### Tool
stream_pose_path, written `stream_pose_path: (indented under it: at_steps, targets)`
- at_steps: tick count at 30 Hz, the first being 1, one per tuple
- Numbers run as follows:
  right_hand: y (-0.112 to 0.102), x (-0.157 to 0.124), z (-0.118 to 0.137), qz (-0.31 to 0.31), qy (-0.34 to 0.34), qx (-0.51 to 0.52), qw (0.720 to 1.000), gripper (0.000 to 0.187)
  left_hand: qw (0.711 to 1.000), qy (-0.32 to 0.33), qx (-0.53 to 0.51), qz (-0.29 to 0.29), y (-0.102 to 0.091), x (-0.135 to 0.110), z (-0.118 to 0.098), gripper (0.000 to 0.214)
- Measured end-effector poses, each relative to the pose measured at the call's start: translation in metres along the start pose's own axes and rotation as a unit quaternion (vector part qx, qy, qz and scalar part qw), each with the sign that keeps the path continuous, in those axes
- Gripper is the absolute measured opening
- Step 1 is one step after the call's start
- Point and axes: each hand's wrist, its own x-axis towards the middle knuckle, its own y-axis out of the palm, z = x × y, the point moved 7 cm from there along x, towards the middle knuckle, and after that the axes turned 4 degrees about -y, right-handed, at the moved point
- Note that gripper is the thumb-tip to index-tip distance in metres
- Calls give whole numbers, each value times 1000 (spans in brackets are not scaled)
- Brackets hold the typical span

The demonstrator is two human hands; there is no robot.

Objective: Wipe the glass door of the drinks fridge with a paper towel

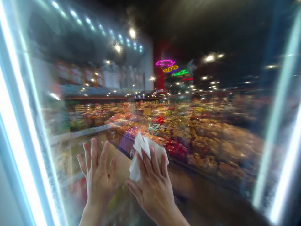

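In the head view my left hand (97, 174) is raised with its fingers spread, palm toward a clear glass pane. Nothing is in it, and its fingertips are at or close to the glass. To its right, my right hand (152, 182) has its fingers laid over a crumpled white tissue (161, 149) and holds it flat against the pane. The tissue sticks out above the fingertips and on both sides of them. What lies under the right palm is hidden.
Bright light tubes run down the left side (17, 125) and the right side (284, 175). Blurred heaps of packaged goods (211, 135) and a neon sign (171, 68) show in or through the glass; I cannot tell which are reflections. Rows of bottle-like shapes (131, 78) appear at upper left.
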Motion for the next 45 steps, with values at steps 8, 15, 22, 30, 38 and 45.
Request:
stream_pose_path:
  at_steps: [8,15,22,30,38,45]
  targets:
    - [2,15,14,3,-2,-13,1000,80,1000,1,-11,5,-1,-12,6,81]
    - [-14,-8,-5,22,32,-14,999,77,999,-35,-24,28,-3,-36,-3,84]
    - [-7,-72,5,61,12,-12,998,93,997,-34,-42,61,1,-63,-24,87]
    - [-46,-97,-85,25,147,-115,982,79,994,-23,-80,70,15,-81,-59,91]
    - [-39,-130,-55,51,80,-91,991,76,995,17,-68,67,26,-84,-105,94]
    - [-61,-99,-113,42,187,-49,980,77,995,-1,-68,74,37,-102,-128,90]
